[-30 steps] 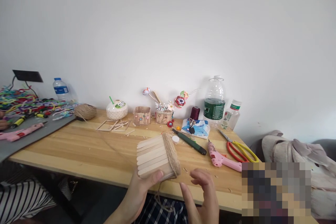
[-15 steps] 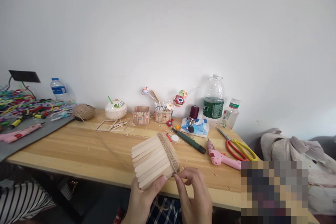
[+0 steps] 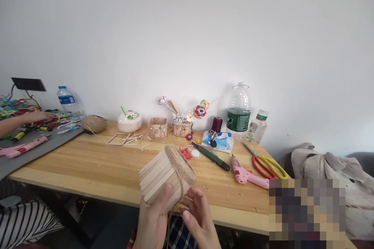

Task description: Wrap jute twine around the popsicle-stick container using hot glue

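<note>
A holder of craft sticks (image 3: 159,179) is tilted on its side above the table's front edge. Jute twine (image 3: 179,163) is wound in several rows around its end on the right, and a loose strand hangs below. My left hand (image 3: 154,218) grips the holder from underneath, thumb across the sticks. Beside the wrapped end is my right hand (image 3: 200,218), its thumb apart from its curled fingers. Those fingertips are close to the holder's lower edge; whether they touch it is hard to see.
Beyond the holder lie a green utility knife (image 3: 212,156), a pink glue gun (image 3: 248,175) and scissors (image 3: 265,163). A twine ball (image 3: 95,123), decorated stick box (image 3: 158,128) and large bottle (image 3: 238,111) stand along the wall. Another person's hand (image 3: 37,117) is over the pipe cleaners.
The holder has turned and shifted left, showing more of its wrapped end. My right hand has moved left, its thumb and fingers parting. Another person's hand has appeared at the left.
</note>
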`<state>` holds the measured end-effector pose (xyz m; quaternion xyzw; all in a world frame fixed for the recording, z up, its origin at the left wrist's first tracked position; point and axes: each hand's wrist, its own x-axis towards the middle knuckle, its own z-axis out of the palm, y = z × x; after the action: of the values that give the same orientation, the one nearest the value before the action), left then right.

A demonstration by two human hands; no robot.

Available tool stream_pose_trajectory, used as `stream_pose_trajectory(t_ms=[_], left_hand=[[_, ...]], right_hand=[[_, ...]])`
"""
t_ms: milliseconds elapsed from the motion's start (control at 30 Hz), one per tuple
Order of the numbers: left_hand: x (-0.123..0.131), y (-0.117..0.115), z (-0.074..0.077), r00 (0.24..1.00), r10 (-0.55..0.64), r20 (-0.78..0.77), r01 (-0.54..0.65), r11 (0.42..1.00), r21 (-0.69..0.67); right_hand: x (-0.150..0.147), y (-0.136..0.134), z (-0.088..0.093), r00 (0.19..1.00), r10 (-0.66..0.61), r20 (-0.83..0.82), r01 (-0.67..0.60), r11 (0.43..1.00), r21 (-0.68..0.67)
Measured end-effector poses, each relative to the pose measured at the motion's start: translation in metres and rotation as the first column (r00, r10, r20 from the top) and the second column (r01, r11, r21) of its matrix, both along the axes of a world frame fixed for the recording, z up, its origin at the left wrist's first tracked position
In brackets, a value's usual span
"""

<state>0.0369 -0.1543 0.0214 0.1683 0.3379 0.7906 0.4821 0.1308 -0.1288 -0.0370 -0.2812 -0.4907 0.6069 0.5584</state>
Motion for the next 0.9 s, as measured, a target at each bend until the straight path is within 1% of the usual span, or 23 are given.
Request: stream_pose_trajectory(t_ms=[33, 100, 200, 233, 267, 300, 333, 367, 400, 433, 467, 500, 533, 567, 600, 633, 667, 700, 733, 767, 833, 900], left_hand=[[0.0, 0.0, 0.0, 1.0, 0.006, -0.004, -0.006, 1.0, -0.002], [0.0, 0.001, 0.001, 1.0, 0.022, 0.0, -0.022, 1.0, -0.005], [0.001, 0.001, 0.0, 1.0, 0.026, 0.017, -0.026, 1.0, -0.003], [0.001, 0.001, -0.001, 1.0, 0.025, 0.005, -0.025, 1.0, 0.002], [0.001, 0.001, -0.003, 0.999, 0.024, -0.027, -0.024, 1.0, 0.007], [0.0, 0.002, -0.005, 0.996, 0.023, -0.087, -0.022, 1.0, 0.008], [-0.002, 0.003, -0.008, 0.984, 0.001, -0.18, 0.0, 1.0, 0.002], [-0.005, 0.004, -0.011, 0.952, -0.05, -0.302, 0.048, 0.999, -0.013], [-0.009, 0.006, -0.012, 0.887, -0.123, -0.446, 0.117, 0.992, -0.042], [-0.013, 0.009, -0.013, 0.779, -0.196, -0.596, 0.191, 0.979, -0.073], [-0.018, 0.013, -0.011, 0.632, -0.243, -0.736, 0.256, 0.962, -0.098], [-0.024, 0.017, -0.009, 0.471, -0.226, -0.853, 0.287, 0.953, -0.094], [-0.03, 0.023, -0.005, 0.281, -0.167, -0.945, 0.314, 0.946, -0.074], [-0.035, 0.03, 0.0, 0.095, -0.092, -0.991, 0.325, 0.944, -0.057], [-0.04, 0.037, 0.006, -0.066, -0.036, -0.997, 0.346, 0.937, -0.056], [-0.045, 0.044, 0.012, -0.193, 0.009, -0.981, 0.358, 0.931, -0.062], [-0.048, 0.051, 0.019, -0.296, 0.056, -0.954, 0.372, 0.926, -0.061], [-0.05, 0.058, 0.025, -0.379, 0.104, -0.92, 0.397, 0.916, -0.06], [-0.051, 0.063, 0.031, -0.439, 0.149, -0.886, 0.428, 0.902, -0.061], [-0.051, 0.068, 0.037, -0.48, 0.18, -0.859, 0.452, 0.89, -0.066], [-0.047, 0.074, 0.046, -0.535, 0.214, -0.817, 0.489, 0.868, -0.093], [-0.042, 0.078, 0.051, -0.586, 0.24, -0.774, 0.503, 0.857, -0.115]], right_hand=[[0.0, 0.0, 0.0, 0.999, 0.052, -0.008, -0.052, 0.999, -0.014], [0.002, 0.0, 0.0, 0.986, 0.166, 0.025, -0.165, 0.986, -0.039], [0.006, -0.001, -0.002, 0.928, 0.338, 0.157, -0.33, 0.941, -0.075], [0.007, -0.001, -0.003, 0.903, 0.378, 0.205, -0.37, 0.926, -0.079], [0.008, -0.002, -0.005, 0.884, 0.398, 0.245, -0.391, 0.917, -0.078], [0.01, -0.002, -0.006, 0.879, 0.391, 0.272, -0.388, 0.919, -0.068], [0.011, -0.001, -0.008, 0.887, 0.359, 0.29, -0.361, 0.931, -0.047], [0.013, 0.0, -0.009, 0.906, 0.298, 0.302, -0.306, 0.952, -0.019], [0.016, 0.002, -0.011, 0.925, 0.215, 0.313, -0.23, 0.973, 0.013], [0.021, 0.005, -0.012, 0.939, 0.111, 0.326, -0.133, 0.99, 0.047], [0.026, 0.008, -0.013, 0.94, 0.002, 0.342, -0.031, 0.996, 0.08], [0.032, 0.011, -0.015, 0.928, -0.098, 0.361, 0.063, 0.992, 0.106], [0.039, 0.013, -0.016, 0.909, -0.181, 0.376, 0.146, 0.982, 0.12], [0.046, 0.016, -0.018, 0.89, -0.245, 0.384, 0.213, 0.969, 0.126], [0.054, 0.019, -0.02, 0.875, -0.289, 0.389, 0.259, 0.957, 0.128], [0.061, 0.021, -0.023, 0.863, -0.319, 0.392, 0.292, 0.948, 0.128], [0.068, 0.023, -0.025, 0.854, -0.338, 0.395, 0.313, 0.941, 0.128], [0.074, 0.024, -0.027, 0.845, -0.357, 0.399, 0.334, 0.934, 0.13], [0.079, 0.026, -0.029, 0.835, -0.375, 0.403, 0.352, 0.927, 0.132], [0.084, 0.028, -0.03, 0.826, -0.387, 0.411, 0.364, 0.921, 0.136], [0.09, 0.03, -0.03, 0.805, -0.414, 0.426, 0.385, 0.91, 0.155], [0.092, 0.033, -0.023, 0.773, -0.461, 0.436, 0.409, 0.887, 0.214]])
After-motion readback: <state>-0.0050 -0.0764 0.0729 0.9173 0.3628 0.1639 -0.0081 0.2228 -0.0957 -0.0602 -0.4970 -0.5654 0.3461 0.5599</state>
